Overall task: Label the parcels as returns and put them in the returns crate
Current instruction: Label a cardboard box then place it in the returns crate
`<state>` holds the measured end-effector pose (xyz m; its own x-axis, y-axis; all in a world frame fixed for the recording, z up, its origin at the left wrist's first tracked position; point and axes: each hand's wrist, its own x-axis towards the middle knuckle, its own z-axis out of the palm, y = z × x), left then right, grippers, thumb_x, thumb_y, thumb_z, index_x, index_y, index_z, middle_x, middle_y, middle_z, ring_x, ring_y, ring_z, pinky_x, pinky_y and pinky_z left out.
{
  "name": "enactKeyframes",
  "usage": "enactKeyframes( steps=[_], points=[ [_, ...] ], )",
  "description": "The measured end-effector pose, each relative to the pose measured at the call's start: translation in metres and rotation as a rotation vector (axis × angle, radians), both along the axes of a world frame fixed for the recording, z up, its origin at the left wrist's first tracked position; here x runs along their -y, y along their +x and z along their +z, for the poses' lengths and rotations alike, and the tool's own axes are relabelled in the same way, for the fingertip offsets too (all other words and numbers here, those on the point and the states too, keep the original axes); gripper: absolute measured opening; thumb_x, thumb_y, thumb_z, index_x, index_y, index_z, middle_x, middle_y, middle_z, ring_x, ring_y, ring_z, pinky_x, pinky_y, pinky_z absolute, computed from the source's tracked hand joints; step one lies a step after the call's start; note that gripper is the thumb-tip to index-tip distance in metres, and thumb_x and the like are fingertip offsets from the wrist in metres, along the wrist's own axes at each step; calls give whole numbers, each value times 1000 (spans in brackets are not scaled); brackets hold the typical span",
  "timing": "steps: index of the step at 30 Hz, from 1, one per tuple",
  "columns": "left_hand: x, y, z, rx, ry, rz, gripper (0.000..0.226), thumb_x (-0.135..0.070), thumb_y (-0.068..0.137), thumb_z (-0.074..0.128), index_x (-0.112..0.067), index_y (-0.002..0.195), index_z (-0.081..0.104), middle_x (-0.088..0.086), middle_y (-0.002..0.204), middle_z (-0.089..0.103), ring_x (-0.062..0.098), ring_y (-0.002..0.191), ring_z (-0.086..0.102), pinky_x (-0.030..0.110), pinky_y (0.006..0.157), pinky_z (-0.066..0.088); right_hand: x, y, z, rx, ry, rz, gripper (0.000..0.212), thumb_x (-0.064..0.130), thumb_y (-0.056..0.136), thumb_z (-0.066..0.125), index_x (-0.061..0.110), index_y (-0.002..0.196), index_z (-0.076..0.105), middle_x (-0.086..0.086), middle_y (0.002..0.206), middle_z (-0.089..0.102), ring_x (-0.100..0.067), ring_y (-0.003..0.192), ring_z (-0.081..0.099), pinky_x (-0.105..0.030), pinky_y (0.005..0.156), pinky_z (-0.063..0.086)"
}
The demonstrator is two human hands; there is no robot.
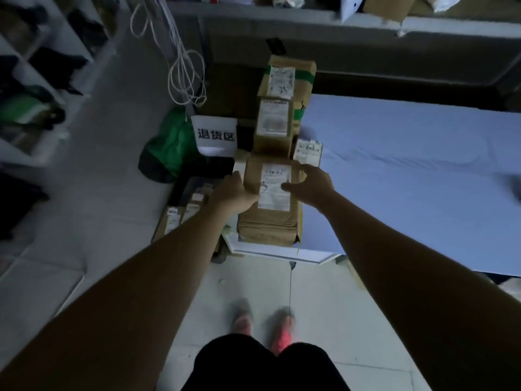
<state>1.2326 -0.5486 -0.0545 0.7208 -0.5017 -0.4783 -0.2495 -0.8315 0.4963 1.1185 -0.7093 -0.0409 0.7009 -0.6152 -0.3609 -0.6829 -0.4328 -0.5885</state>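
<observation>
A brown cardboard parcel [270, 218] with a white shipping label lies at the near left edge of the blue table [408, 165]. My left hand [235, 191] grips its left side. My right hand [311, 186] holds its right side, thumb on the label. Two more labelled brown parcels, one [275, 122] behind it and another [287, 77] with green tape further back, line the table's left edge. A dark crate [194, 187] on the floor to the left carries a white sign [215, 135] with black characters and holds several small labelled parcels [172, 221].
A green bag [169, 145] sits on the floor behind the crate. White cords [183, 77] hang above it. Shelves [42, 80] with dark items stand at the left. A small white labelled packet [307, 149] lies on the table. My feet stand on pale floor tiles.
</observation>
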Motion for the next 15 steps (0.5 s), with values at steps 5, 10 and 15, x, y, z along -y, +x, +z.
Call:
enactKeyframes(
  steps=[5, 10, 15],
  points=[
    [-9, -24, -26, -243, -96, 172, 55, -60, 93, 53, -18, 129, 51, 3, 116, 58, 19, 94, 55, 35, 83, 47, -7, -9, -41, 15, 161, -109, 74, 47, 60, 88, 14, 121, 65, -3, 115, 69, -24, 106, 64, -41, 94, 55],
    [-7, -32, -24, -230, -199, 174, 31, -47, 100, 48, -17, 105, 57, 4, 96, 64, 22, 87, 61, 37, 83, 52, -7, -16, -41, 134, 258, -105, 68, 28, 61, 91, 17, 123, 65, 4, 117, 69, -20, 109, 65, -39, 94, 56],
    [-9, -54, -14, -281, -219, 179, 27, -49, 98, 51, -23, 104, 56, 7, 107, 65, 28, 100, 63, 50, 92, 54, -7, -39, -31, 153, 273, -106, 63, 18, 68, 89, 12, 125, 63, -2, 121, 67, -20, 112, 60, -26, 86, 48]
  ],
)
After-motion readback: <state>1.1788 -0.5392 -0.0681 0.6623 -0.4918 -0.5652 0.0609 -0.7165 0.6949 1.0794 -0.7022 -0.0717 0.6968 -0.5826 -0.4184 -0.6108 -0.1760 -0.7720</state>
